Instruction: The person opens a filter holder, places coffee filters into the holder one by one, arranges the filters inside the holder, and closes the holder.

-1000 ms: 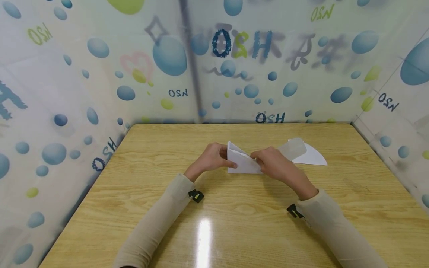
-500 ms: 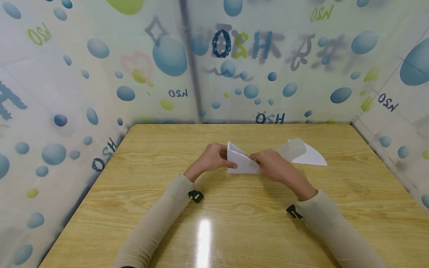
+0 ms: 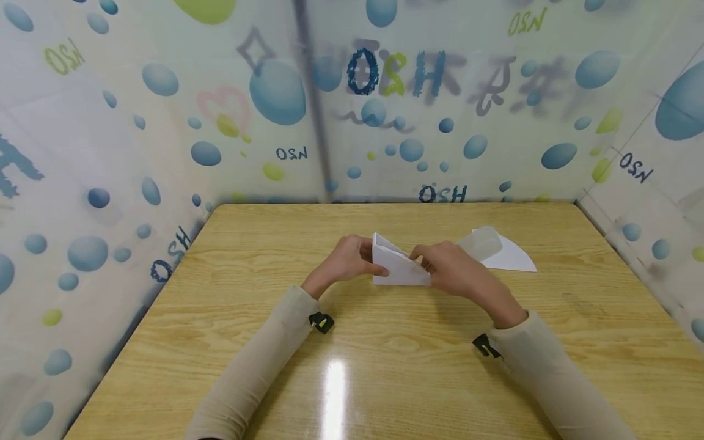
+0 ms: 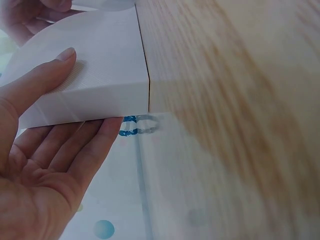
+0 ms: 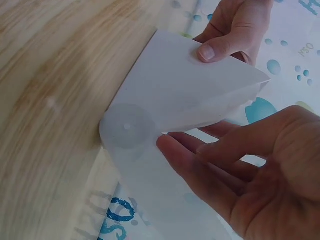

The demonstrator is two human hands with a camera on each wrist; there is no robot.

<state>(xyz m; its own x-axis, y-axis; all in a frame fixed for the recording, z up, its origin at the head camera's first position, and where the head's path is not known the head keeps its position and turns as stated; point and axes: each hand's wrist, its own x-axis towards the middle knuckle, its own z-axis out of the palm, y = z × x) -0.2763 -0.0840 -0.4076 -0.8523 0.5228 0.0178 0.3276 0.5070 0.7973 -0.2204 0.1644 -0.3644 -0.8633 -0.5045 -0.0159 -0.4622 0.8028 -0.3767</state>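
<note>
In the head view, a white folded paper box (image 3: 401,274), wedge-shaped with side walls, stands at mid-table. My left hand (image 3: 348,258) grips its taller left end. Seen from the left wrist, the thumb lies on one broad face of the box (image 4: 107,55) and the fingers run along the other side. My right hand (image 3: 453,269) is at the lower, sloping end. From the right wrist, the index fingertip (image 5: 165,142) touches the box's edge (image 5: 192,82) while the thumb stands off it; other fingertips are partly hidden behind the edge.
On the wood-grain table (image 3: 264,244), behind the right hand, lies a white paper piece with a curved edge (image 3: 511,255). A translucent rounded item (image 3: 484,243) overlaps it. Printed walls (image 3: 352,171) with blue dots close off the back and sides.
My right hand first draws slightly toward the box's end and now sits a little further right, fingers looser at the sloping edge. The left hand and the box's left end stay put.
</note>
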